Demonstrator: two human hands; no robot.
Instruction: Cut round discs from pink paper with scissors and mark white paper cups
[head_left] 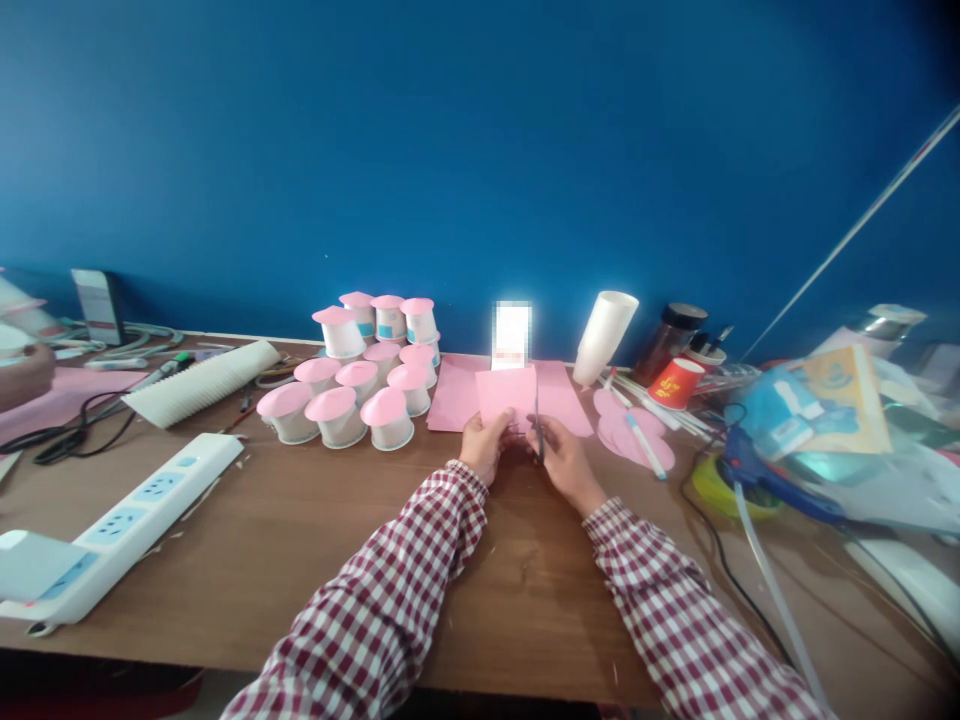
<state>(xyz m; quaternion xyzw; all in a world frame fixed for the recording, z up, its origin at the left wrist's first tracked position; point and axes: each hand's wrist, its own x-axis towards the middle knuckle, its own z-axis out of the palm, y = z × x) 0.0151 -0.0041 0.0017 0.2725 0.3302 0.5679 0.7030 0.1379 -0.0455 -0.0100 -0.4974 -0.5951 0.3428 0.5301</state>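
My left hand (484, 445) is closed on the lower left edge of a piece of pink paper (506, 395), thumb on top. My right hand (566, 455) grips a pair of scissors (537, 425), whose blades point away from me along the paper's right edge. Behind the held piece, larger pink sheets (454, 395) lie flat on the table. A lit phone (512, 335) with a blurred screen stands upright against the wall. To the left of my hands are several paper cups topped with pink paper cones (386, 415), some of them stacked.
Pink paper rounds (630, 430) and a marker lie to the right. Beyond are stacked white cups (606, 335), a red cup (675, 383) and a blue glue gun (780, 475) with its cord. A power strip (127, 525) lies at left, near another person's hand (28, 380).
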